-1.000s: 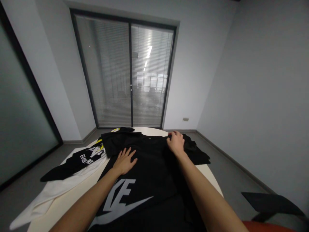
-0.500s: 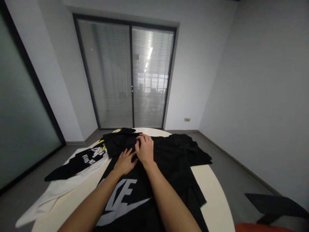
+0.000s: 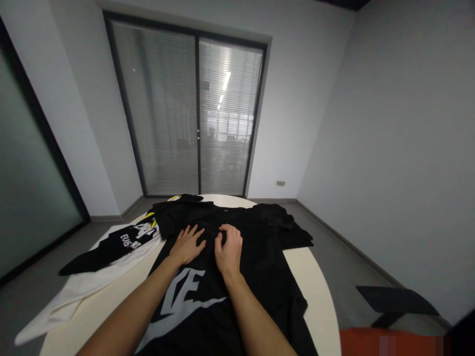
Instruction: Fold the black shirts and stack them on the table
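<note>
A black T-shirt point(image 3: 261, 262) lies spread out on the table, its collar at the far edge and a large grey logo print point(image 3: 181, 296) on its front facing me. My left hand point(image 3: 188, 245) rests flat on the upper chest of the shirt, fingers spread. Just to its right, my right hand point(image 3: 229, 249) is over the shirt's chest with its fingers loosely bent and the thumb apart from them. No cloth shows between those fingers; their tips are partly hidden from me.
Left on the round cream table point(image 3: 319, 282) lies a black-and-white garment point(image 3: 118, 252) with lettering and yellow accents. Dark folded cloth point(image 3: 297, 232) sits at the far right of the table. A chair with a red seat point(image 3: 371, 341) stands at the lower right.
My right hand has come back from near the collar toward me, uncovering the neckline. The left hand stays flat on the shirt. The view has shifted slightly to the right.
</note>
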Demonstrator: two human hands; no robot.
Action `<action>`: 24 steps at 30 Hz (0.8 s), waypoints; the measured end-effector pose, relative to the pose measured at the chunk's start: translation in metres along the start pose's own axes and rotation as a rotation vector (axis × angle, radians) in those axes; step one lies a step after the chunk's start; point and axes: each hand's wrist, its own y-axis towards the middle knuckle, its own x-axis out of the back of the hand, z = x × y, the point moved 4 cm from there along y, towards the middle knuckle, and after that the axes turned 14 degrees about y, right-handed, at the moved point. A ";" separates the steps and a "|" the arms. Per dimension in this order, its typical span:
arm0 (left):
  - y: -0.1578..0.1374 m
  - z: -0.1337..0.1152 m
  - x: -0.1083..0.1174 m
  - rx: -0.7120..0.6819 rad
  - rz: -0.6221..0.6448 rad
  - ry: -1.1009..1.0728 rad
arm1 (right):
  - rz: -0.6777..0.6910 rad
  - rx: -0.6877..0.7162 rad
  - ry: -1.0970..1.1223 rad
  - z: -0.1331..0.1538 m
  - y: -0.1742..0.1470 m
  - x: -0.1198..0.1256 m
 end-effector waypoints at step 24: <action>-0.002 -0.002 0.014 -0.021 -0.186 -0.040 | 0.859 -0.324 -0.514 -0.094 -0.002 0.102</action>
